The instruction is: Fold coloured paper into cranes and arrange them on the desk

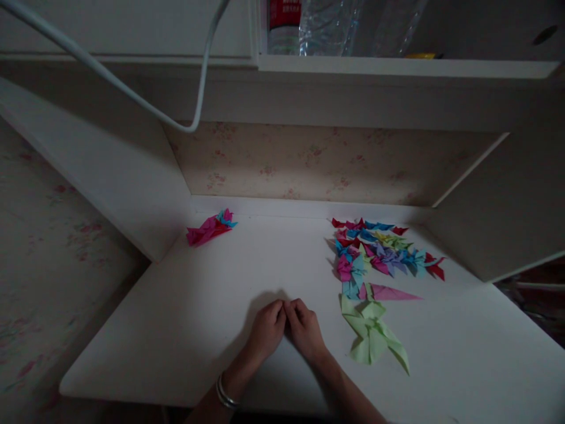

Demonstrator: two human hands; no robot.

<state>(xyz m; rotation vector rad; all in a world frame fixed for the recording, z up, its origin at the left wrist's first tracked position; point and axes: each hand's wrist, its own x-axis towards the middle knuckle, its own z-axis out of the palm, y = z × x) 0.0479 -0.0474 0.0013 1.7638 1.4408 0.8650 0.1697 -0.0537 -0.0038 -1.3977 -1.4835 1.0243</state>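
Observation:
My left hand (269, 327) and my right hand (304, 327) meet over the white desk (282, 253), both with fingers curled in. Their thumbs and forefingers press together at the tips. Whatever they pinch, if anything, is hidden or too small to make out. Just right of my right hand lies a large pale green folded paper piece (373, 330). Behind it are a pink pointed paper piece (392, 292) and a cluster of small colourful origami pieces (384, 256). A pink, red and blue origami bundle (210, 228) rests at the back left.
White side panels (119, 153) flank the desk, and flowered wallpaper (300, 162) covers the back. Overhead, a shelf (397, 66) holds clear plastic bottles (329, 26) and a red-labelled container (285, 26). A white cable or lamp arm (132, 94) hangs at the upper left.

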